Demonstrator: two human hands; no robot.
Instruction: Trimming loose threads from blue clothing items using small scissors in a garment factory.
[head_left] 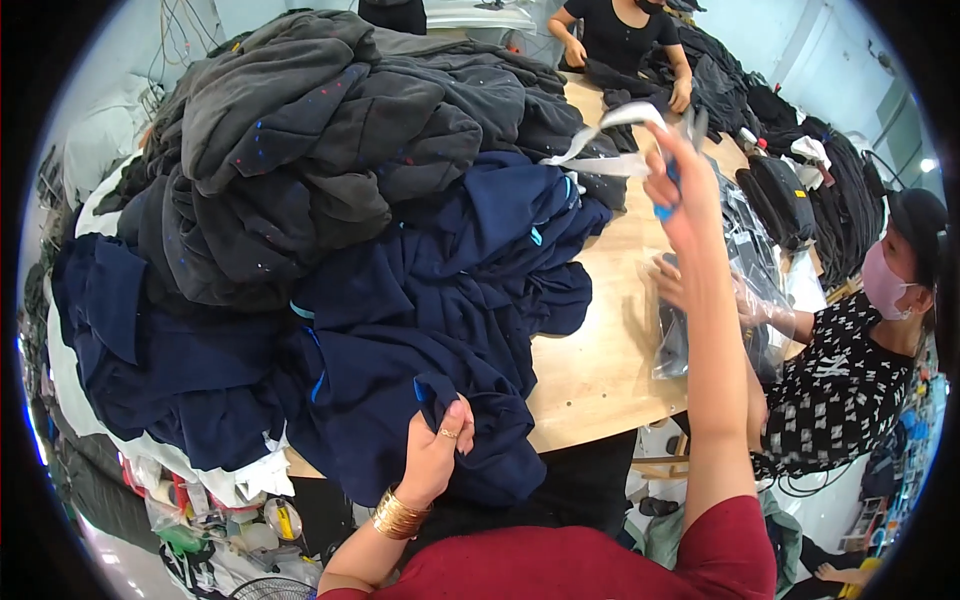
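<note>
**Garment heap, two busy hands**

Piled high across the wooden table point(590, 370): dark grey garments point(330, 120) toward eleven o'clock, navy garments point(420, 300) spilling down to six. Gripped at the near edge of the navy heap by the left hand point(437, 455), fingers closed on a fold of cloth. Raised toward one o'clock, the right hand point(680, 190), closed around small blue-handled scissors point(668, 185) and pinching a white strip point(615, 140). At three o'clock, a masked co-worker's hands on a clear plastic bag point(730, 270).
</note>
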